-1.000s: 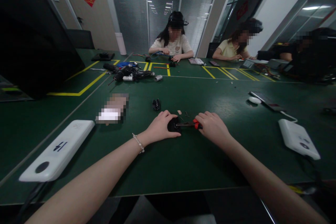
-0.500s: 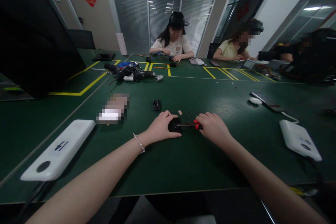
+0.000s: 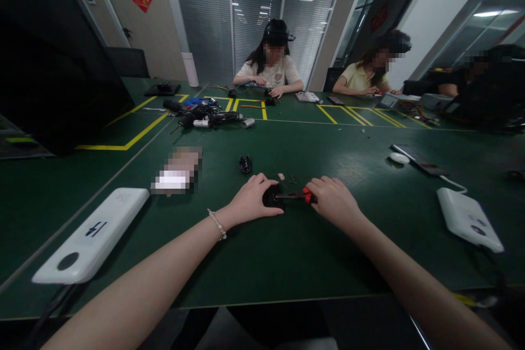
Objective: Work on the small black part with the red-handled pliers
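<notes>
My left hand (image 3: 253, 197) grips a small black part (image 3: 270, 197) on the green table, thumb on the near side and fingers on the far side. In my right hand (image 3: 334, 198) are long-nose pliers (image 3: 293, 196) with red and black handles. Their jaws point left and reach the black part; whether they pinch a piece of it is too small to tell. Small scraps (image 3: 292, 179) and a pale chip (image 3: 281, 176) lie just beyond the pliers. Farther back sits another small black piece (image 3: 245, 164).
White power banks lie at left (image 3: 92, 235) and right (image 3: 470, 219). A pixelated phone (image 3: 178, 169) is on the left, a dark phone (image 3: 416, 159) on the right. Tools and cables (image 3: 205, 112) are piled farther back. A large black screen (image 3: 53, 60) stands left. Several people sit across the table.
Almost nothing differs. Both hands, the black part and the pliers keep their places.
</notes>
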A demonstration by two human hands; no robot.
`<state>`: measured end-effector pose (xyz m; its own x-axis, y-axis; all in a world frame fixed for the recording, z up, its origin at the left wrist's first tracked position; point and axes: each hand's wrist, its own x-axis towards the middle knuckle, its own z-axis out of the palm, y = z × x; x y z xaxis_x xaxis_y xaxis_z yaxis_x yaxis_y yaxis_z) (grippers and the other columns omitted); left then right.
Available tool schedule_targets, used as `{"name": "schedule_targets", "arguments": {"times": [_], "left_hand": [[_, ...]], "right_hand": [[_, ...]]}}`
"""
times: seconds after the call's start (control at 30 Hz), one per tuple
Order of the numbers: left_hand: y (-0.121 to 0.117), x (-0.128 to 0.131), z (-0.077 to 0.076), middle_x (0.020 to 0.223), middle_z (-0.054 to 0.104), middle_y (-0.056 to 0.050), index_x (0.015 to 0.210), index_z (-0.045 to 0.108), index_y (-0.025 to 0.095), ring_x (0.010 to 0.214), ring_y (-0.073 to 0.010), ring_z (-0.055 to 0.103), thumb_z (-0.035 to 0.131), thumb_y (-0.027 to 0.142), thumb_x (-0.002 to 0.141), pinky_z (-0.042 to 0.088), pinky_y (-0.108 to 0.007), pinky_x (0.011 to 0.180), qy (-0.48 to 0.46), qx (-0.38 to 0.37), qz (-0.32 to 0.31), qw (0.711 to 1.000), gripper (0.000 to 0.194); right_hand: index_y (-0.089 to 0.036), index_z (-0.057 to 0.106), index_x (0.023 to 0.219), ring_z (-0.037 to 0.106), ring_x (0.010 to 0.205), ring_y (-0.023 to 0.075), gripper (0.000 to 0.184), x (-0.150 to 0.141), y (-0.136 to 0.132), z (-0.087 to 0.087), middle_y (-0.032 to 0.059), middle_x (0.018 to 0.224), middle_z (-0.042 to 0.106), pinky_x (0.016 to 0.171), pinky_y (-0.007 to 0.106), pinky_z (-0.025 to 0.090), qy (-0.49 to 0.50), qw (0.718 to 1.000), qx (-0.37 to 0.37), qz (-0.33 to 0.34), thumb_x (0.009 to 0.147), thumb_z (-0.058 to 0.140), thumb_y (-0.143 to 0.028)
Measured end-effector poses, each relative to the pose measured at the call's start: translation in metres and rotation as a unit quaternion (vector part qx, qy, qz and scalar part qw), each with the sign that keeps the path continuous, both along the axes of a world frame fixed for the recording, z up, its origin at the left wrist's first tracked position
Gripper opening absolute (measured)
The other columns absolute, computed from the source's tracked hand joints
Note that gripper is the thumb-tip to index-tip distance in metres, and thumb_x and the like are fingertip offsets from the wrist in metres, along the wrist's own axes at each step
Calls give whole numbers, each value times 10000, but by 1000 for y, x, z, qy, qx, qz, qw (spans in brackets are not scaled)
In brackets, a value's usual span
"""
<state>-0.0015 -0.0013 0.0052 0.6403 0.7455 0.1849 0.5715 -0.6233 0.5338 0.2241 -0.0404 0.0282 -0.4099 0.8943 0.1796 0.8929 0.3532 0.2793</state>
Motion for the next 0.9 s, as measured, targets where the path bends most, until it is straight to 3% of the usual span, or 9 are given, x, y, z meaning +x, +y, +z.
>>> {"name": "schedule_targets", "arguments": {"times": [0.9], "left_hand": [[-1, 0, 3, 1017, 454, -46, 1177, 448, 246, 923, -241, 463, 617, 550, 641, 431, -371, 753, 1, -7, 1, 1000, 639]], "right_hand": [[-179, 582, 906, 502, 817, 213, 244, -2, 0, 2, 65, 911, 601, 695, 337, 369, -14, 1000, 3, -1, 662, 585, -177]]}}
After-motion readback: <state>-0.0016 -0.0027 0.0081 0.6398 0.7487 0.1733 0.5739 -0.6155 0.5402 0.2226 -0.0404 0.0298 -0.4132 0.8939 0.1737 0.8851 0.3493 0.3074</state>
